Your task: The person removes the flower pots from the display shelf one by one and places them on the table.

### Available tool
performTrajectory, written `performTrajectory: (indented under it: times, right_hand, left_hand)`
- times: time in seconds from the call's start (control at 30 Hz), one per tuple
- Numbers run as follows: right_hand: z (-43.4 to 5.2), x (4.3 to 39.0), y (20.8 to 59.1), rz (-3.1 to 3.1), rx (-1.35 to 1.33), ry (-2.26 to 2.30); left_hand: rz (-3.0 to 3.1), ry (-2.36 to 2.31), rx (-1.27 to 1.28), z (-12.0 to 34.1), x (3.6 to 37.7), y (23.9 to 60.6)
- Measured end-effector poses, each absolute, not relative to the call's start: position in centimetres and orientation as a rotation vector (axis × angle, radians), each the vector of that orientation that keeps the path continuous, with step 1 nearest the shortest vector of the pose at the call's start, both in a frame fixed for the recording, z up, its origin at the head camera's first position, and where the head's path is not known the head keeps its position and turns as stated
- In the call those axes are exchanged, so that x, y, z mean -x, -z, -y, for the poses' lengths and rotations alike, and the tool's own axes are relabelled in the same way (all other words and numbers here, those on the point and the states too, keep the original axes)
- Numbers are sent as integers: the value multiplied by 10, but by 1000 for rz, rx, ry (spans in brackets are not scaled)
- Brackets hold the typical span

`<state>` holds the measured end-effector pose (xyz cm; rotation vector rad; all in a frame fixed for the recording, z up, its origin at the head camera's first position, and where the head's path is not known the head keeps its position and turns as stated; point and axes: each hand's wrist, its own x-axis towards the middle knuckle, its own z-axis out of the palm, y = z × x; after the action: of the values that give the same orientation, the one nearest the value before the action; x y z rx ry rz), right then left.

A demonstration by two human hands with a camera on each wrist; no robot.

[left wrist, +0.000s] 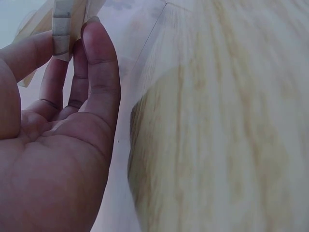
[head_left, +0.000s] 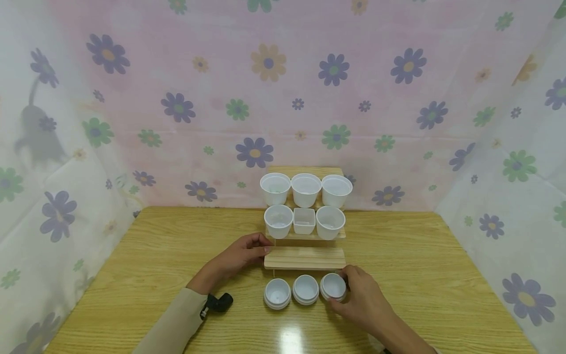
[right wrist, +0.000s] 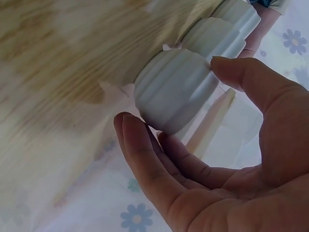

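1. Down front on the wooden table (head_left: 146,255): three small white cups in a row, just before the lowest step of a wooden tiered stand (head_left: 305,257).
2. Right hand (head_left: 360,297) curved round the rightmost cup (head_left: 333,286), thumb and fingertips (right wrist: 129,126) close on either side; in the right wrist view a slight gap at the cup's ribbed wall, so firm grip or mere touch cannot be told.
3. Middle cup (head_left: 305,288) and left cup (head_left: 277,293) just beside it, standing free.
4. Left hand (head_left: 240,255) at the left end of the stand's lowest step, fingers loosely bent, fingertips (left wrist: 96,43) against the wood edge, thumb on the other side of it.
5. Higher up: three white cups on the top step, and two round cups with a square cup (head_left: 304,221) between them on the middle step.
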<state>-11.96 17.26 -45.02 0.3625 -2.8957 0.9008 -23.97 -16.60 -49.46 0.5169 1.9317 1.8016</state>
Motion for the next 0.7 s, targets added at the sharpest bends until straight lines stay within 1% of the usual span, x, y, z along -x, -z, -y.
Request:
performTrajectory:
  times: [0.27,0.7]
  right_hand:
    - [-173,118,442,2866,-362,-827]
    - [-178,127,428,2724,-424,-829]
  left_hand:
    - [-1943,-1791,-523,166,239,493]
    - [-1941,-1793,-545,167,239,494]
